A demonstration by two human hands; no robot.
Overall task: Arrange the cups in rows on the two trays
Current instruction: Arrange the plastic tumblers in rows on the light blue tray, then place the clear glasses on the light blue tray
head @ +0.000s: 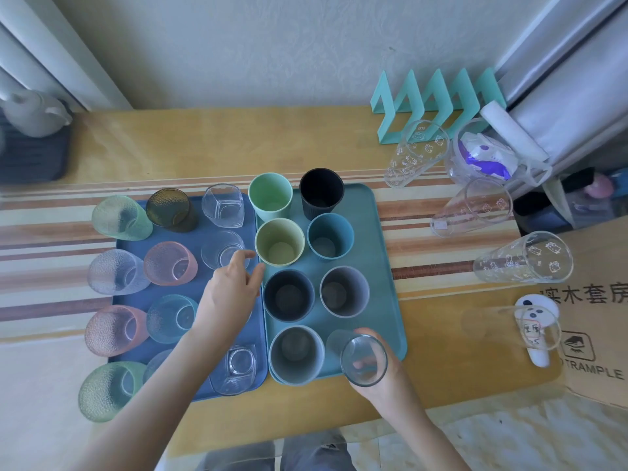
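Observation:
Two trays lie side by side on the table: a blue tray (pixel 190 232) at left and a teal tray (pixel 380 253) at right. The blue tray holds several textured and clear glasses in rows. On the teal tray stand plastic cups in two columns, among them an olive cup (pixel 279 243) and a black cup (pixel 321 192). My left hand (pixel 231 290) hovers open over the blue tray's right column, fingers near the olive cup. My right hand (pixel 373 365) grips a clear glass (pixel 363 360) at the teal tray's near right corner.
Several tall clear printed glasses (pixel 523 258) stand on the table right of the trays, with a teal rack (pixel 438 103) and a clear jug (pixel 482 154) behind them. A cardboard box (pixel 598 317) sits at the right edge. A dark mat (pixel 30 158) lies far left.

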